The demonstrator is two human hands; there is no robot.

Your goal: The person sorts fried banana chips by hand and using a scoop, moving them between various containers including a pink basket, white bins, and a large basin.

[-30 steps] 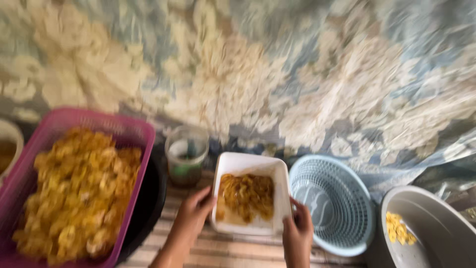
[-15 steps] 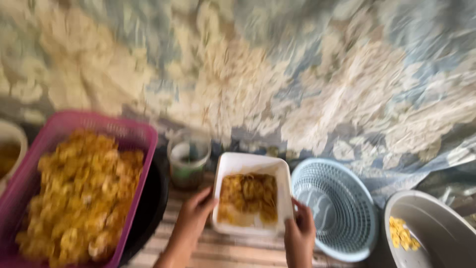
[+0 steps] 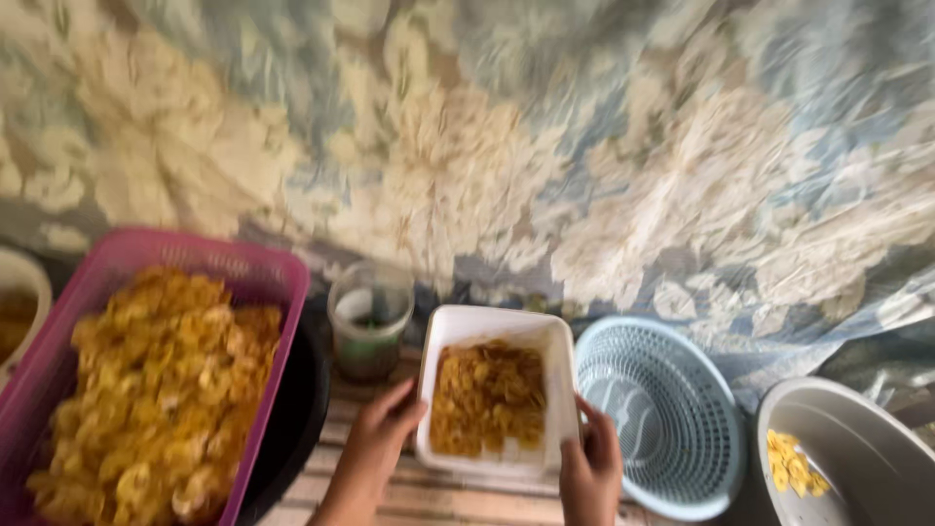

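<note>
A white rectangular tub (image 3: 440,336) holding golden fried chips sits low in the middle of the head view, on a slatted wooden surface. My left hand (image 3: 375,448) grips the tub's left side. My right hand (image 3: 589,468) holds its right front corner. To the left stands a pink basket (image 3: 258,268) heaped with yellow chips, resting on a dark pan (image 3: 297,409).
A clear plastic cup (image 3: 370,317) stands behind the tub on the left. A light blue slotted basket (image 3: 672,419) lies to the right, and a grey basin (image 3: 857,438) with a few yellow pieces is at far right. A floral cloth (image 3: 506,136) hangs behind.
The view has shifted slightly; the tub and both hands stay in nearly the same place, still held on both sides.
</note>
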